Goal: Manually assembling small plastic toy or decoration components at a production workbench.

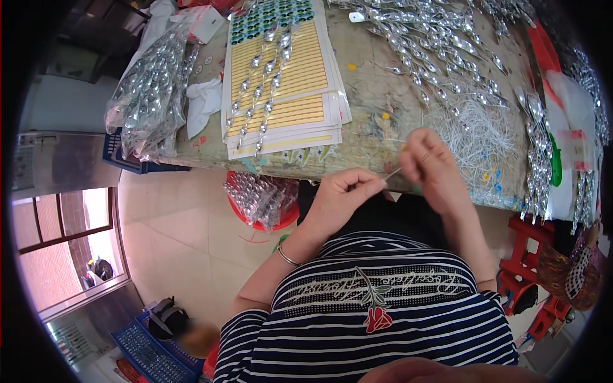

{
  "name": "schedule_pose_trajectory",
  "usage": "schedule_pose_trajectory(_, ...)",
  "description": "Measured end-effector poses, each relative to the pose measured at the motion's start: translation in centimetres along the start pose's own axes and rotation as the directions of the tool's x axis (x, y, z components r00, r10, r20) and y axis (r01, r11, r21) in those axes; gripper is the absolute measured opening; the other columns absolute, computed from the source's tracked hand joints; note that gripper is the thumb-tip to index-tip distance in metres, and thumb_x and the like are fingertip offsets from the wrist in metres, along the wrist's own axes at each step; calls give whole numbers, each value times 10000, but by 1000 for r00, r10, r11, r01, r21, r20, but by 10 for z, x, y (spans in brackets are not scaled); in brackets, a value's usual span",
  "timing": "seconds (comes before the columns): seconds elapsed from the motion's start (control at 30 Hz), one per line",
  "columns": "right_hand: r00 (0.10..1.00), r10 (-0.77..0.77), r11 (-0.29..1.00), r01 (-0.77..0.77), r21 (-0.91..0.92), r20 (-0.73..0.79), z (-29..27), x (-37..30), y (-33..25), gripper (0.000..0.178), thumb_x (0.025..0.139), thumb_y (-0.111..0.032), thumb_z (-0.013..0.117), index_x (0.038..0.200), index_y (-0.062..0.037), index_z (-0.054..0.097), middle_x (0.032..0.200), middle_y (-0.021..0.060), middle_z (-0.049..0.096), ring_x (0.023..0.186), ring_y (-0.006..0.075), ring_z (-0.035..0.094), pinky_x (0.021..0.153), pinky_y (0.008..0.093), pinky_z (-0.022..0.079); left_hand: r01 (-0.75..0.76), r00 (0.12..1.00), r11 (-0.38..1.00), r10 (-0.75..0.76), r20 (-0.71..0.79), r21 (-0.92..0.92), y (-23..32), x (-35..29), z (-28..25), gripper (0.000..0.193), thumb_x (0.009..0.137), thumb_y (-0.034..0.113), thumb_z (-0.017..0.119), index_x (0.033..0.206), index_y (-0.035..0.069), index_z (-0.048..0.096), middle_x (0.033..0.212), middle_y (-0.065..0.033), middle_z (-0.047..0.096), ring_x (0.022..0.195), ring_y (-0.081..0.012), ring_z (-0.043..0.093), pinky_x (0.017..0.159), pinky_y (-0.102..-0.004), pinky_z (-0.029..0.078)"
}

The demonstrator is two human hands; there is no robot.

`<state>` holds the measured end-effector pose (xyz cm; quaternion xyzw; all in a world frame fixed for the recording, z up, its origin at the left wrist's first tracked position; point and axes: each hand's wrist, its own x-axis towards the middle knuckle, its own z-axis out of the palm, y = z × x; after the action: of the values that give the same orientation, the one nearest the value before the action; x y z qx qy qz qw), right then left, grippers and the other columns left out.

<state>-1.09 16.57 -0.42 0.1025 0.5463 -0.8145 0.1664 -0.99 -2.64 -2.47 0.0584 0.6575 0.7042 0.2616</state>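
The desk stretches across in front of me, its top stained and scuffed. Silver beaded strands spread over its far right part. Left of them lies a stack of printed sheets, with a few more silver strings laid lengthwise on top. A clear plastic bag full of silver pieces sits at the left end; a tangle of pale threads covers the desk on my right.

My left hand pinches a thin strand between thumb and forefinger, by the desk's near edge. My right hand is raised close by, fingers curled (they are blurred, so I cannot tell whether they grip the strand's other end). The strand slants up from my left fingertips toward them.
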Motion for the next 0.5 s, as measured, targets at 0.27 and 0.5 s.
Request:
schedule_pose_trajectory(0.27, 973, -138, 990, 142, 13, -183, -9, -1, -13, 135, 960, -229, 503, 922, -102, 473, 647, -59, 386, 513, 36, 342, 427, 177, 264, 106, 994, 982, -110, -16, -157, -7, -6, -2, 111, 864, 98, 638, 899, 6, 689, 686, 15, 587, 588, -34, 480, 524, -172, 373)
schedule_pose_trajectory(0.5, 953, -180, 982, 188, 7, -244, -27, 1, -28, 127, 969, -222, 467, 895, -119, 465, 620, -53, 391, 462, 46, 344, 385, 187, 284, 189, 979, 982, -190, 75, 18, -1, -14, -10, 141, 879, 102, 619, 944, -8, 680, 705, -9, 603, 609, -54, 517, 561, -184, 419)
